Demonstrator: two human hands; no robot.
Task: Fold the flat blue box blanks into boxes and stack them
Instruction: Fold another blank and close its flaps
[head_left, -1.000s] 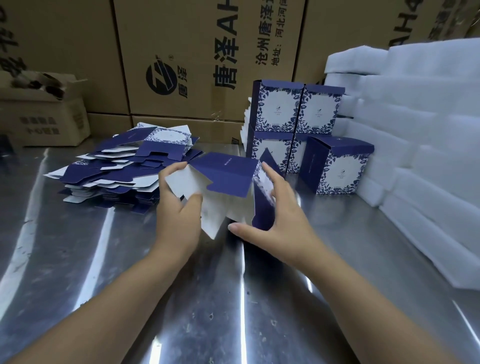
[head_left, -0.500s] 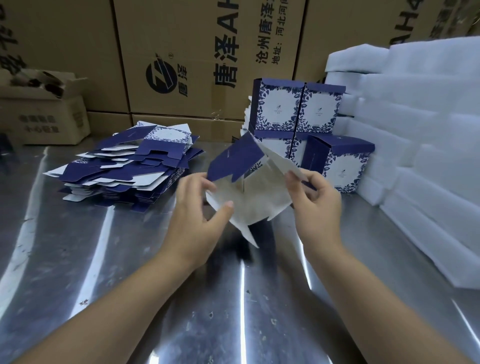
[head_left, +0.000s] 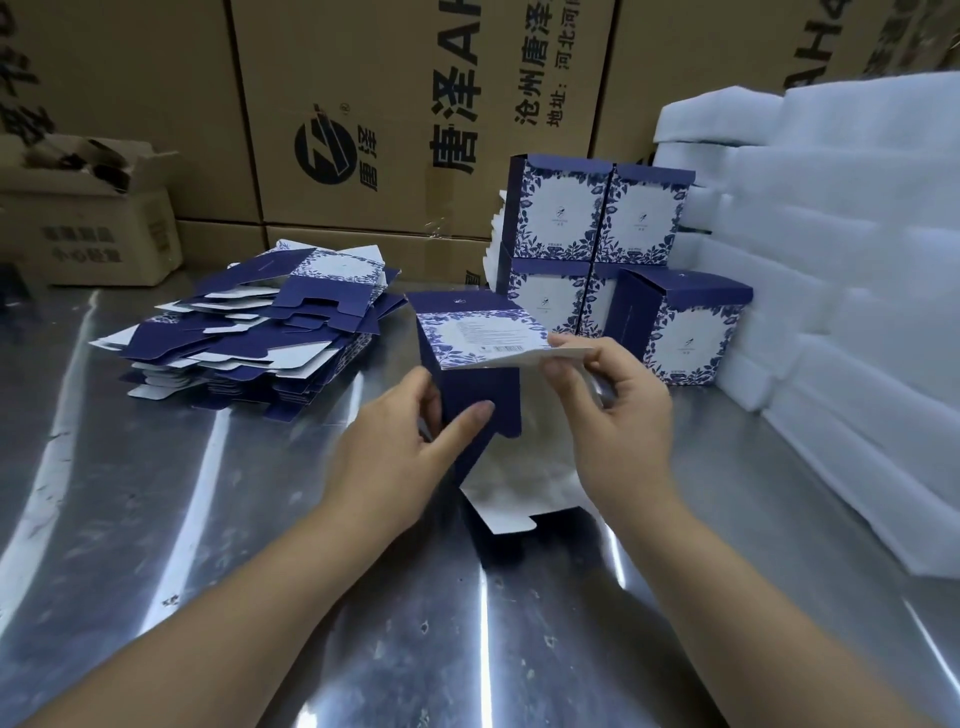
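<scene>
Brown shipping cartons (head_left: 415, 93) wall off the back of a steel table (head_left: 260, 597), with white foam sheets (head_left: 857, 270) banked along the right. Flat blue blanks (head_left: 260, 332) lie heaped at left; folded boxes (head_left: 597, 218) stand stacked at the rear. Mid-table sits a half-formed box (head_left: 480, 338). The left hand (head_left: 389, 457) grips its dark side panel, thumb in front; the right hand (head_left: 623, 415) pinches a white flap. Being light, thin card, it likely creases easily, so hold near the score lines.

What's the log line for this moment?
step: folding | left hand: grips box blank, blue side | right hand: pinches its patterned flap | folded boxes: stacked behind | flat blanks: piled left
</scene>
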